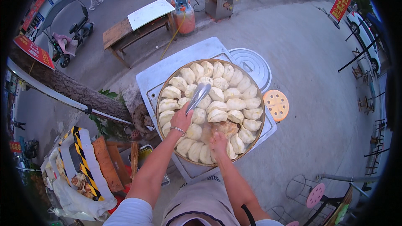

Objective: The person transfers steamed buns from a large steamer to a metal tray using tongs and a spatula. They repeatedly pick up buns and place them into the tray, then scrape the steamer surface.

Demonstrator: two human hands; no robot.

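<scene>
A large round steamer (158, 109) full of pale pleated buns (217, 115) sits on a metal-topped stand (198, 51) before me. Some buns are long and crescent-shaped, others round. My left hand (181, 121) grips metal tongs (200, 95), whose tips reach over the buns near the middle. Their tips hide the buns just below, so I cannot tell whether they pinch one. Low in the steamer, my right hand (219, 143) holds a crumpled, brownish, thin sheet (226, 128), perhaps a bag or liner cloth, beside the buns. Faint steam blurs that spot.
A round metal lid (249, 66) and an orange stool (276, 105) stand right of the stand. Gas cylinders (184, 18), a wooden bench (117, 36) and a steel stove (220, 3) are ahead. A tree trunk (78, 84) leans at left, above a cluttered cart (83, 169).
</scene>
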